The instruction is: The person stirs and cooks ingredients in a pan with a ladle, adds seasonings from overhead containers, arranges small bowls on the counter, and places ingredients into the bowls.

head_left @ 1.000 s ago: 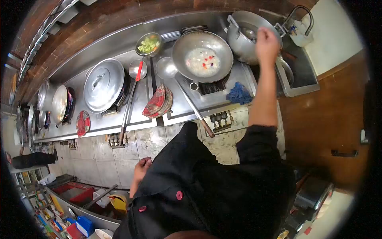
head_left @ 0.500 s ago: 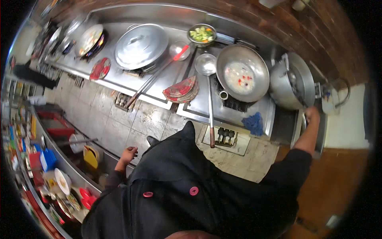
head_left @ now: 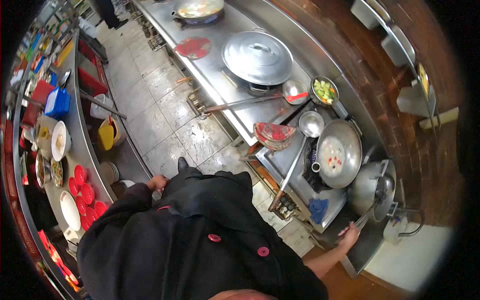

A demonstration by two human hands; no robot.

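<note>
My right hand (head_left: 348, 235) is closed round the handle of a long metal utensil (head_left: 370, 210). The utensil's far end reaches into a deep metal pot (head_left: 358, 194), where its exact shape is unclear. Beside that pot sits a wok (head_left: 351, 142) with pale liquid (head_left: 331, 148) and red pieces in it. A blue cloth (head_left: 318, 209) lies near the stove's front edge, left of my right hand. My left hand (head_left: 159, 183) hangs by my body with fingers curled and nothing visible in it, nearest the side counter.
A ladle (head_left: 311, 125) and a folded red cloth (head_left: 275, 136) rest left of the wok. Behind are a bowl of cut vegetables (head_left: 325, 91) and a lidded pot (head_left: 257, 59). Several red bowls (head_left: 87, 193) and a white oval plate (head_left: 70, 210) stand on the left counter.
My view has turned, bringing more of the left counter into sight. The utensil in my right hand slants across the pot's near rim; that hand has shifted lower in view.
</note>
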